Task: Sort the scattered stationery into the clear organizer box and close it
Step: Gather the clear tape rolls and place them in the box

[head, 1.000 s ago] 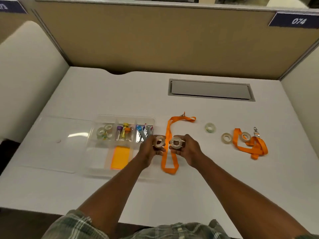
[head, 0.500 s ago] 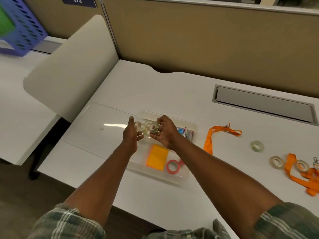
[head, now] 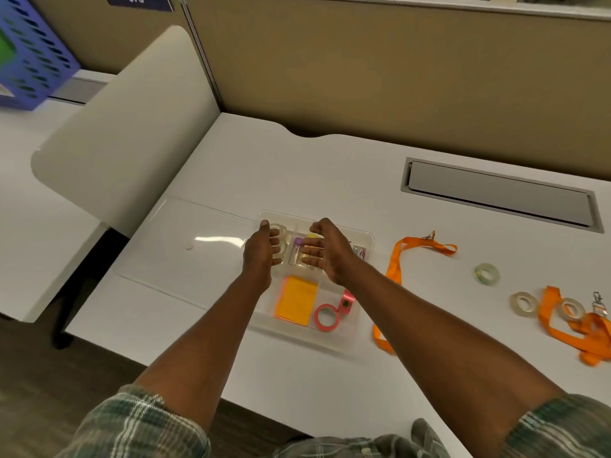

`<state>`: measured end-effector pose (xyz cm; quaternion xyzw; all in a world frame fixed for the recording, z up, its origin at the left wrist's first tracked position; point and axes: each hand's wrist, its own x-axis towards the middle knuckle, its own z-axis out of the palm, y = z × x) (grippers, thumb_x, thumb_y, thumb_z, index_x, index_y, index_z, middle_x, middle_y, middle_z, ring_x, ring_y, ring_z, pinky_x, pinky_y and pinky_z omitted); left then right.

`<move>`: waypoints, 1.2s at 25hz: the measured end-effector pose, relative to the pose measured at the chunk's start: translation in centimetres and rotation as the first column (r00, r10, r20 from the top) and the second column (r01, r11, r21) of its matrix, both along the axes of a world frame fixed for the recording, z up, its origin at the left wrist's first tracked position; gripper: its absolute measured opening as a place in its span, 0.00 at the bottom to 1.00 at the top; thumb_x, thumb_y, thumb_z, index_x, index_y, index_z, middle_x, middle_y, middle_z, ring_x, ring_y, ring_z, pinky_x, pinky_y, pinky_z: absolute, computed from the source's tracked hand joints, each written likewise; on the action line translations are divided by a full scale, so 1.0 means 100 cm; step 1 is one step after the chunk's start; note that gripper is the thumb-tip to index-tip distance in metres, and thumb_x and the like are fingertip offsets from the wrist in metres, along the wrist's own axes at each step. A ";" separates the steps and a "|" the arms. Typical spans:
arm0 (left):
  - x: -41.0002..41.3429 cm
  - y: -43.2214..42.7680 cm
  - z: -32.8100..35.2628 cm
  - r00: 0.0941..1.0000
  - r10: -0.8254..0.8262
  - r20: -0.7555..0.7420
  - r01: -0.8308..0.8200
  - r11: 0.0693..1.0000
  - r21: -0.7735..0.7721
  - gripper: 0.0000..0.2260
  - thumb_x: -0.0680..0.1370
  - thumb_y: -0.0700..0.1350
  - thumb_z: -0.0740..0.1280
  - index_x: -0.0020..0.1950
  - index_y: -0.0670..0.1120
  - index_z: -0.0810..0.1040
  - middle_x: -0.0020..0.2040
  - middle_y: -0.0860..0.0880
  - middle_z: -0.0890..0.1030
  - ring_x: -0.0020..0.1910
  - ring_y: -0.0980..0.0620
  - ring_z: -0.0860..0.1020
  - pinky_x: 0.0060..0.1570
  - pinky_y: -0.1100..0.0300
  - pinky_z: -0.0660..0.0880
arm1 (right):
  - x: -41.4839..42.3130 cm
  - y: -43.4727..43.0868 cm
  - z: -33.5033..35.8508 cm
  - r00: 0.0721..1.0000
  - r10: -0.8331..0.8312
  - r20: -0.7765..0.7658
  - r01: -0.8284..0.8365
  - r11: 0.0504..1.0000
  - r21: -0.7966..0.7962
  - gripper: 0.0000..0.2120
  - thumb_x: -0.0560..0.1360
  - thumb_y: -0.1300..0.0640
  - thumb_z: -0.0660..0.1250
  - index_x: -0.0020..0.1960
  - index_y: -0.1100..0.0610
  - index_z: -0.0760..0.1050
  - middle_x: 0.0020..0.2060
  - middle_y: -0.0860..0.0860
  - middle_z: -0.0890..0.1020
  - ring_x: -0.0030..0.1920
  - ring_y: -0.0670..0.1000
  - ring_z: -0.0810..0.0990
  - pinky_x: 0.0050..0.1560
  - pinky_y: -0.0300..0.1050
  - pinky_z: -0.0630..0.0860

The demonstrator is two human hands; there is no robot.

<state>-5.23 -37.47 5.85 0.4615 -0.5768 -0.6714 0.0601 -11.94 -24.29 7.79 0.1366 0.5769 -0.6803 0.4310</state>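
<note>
The clear organizer box (head: 366, 233) lies on the white desk with its lid (head: 198, 236) folded flat to the left. My left hand (head: 261, 251) hovers over the back-left compartment, fingers apart, fingertips at the clear tape rolls (head: 280, 232) lying there. My right hand (head: 327, 254) is spread over the middle back compartment and holds nothing. Orange sticky notes (head: 297, 300) and pink tape rolls (head: 326, 318) fill the front compartments. To the right, on the desk, lie an orange lanyard (head: 393, 269), one clear tape roll (head: 486, 274) and two more (head: 524, 303) beside a second lanyard (head: 567, 337).
A grey cable hatch (head: 499, 197) is set into the desk behind the loose items. A tan partition wall runs along the back. A white side panel (head: 125, 137) bounds the desk on the left, with a blue crate (head: 29, 57) on the neighbouring desk.
Both hands carried a clear tape roll each leftward from the lanyard to the box's back compartments. The rolls have left my fingers, which are now spread. The camera turned left.
</note>
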 end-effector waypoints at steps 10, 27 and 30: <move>-0.044 0.130 -0.005 0.969 -0.243 -0.045 0.244 0.970 0.010 0.13 0.80 0.51 0.62 0.48 0.45 0.81 0.40 0.47 0.79 0.35 0.51 0.75 0.35 0.57 0.71 | -0.010 0.165 -0.015 0.986 -0.095 -0.135 0.117 0.978 0.171 0.14 0.77 0.50 0.63 0.59 0.57 0.77 0.52 0.56 0.81 0.47 0.55 0.81 0.47 0.50 0.79; -0.042 0.327 -0.036 0.727 -0.669 0.152 0.683 0.727 -0.070 0.12 0.79 0.51 0.65 0.52 0.43 0.80 0.46 0.48 0.81 0.41 0.51 0.77 0.38 0.57 0.73 | -0.006 0.422 -0.088 0.793 0.551 -0.260 0.036 0.383 0.923 0.31 0.77 0.50 0.63 0.77 0.51 0.58 0.58 0.55 0.80 0.60 0.57 0.79 0.56 0.51 0.76; -0.045 0.343 -0.036 0.689 -0.703 0.176 0.723 0.684 -0.097 0.14 0.79 0.53 0.65 0.53 0.42 0.80 0.49 0.45 0.82 0.43 0.50 0.78 0.40 0.55 0.75 | -0.003 0.424 -0.091 0.687 0.659 -0.308 0.136 0.299 0.944 0.21 0.76 0.50 0.66 0.68 0.52 0.69 0.55 0.56 0.78 0.55 0.58 0.80 0.50 0.49 0.76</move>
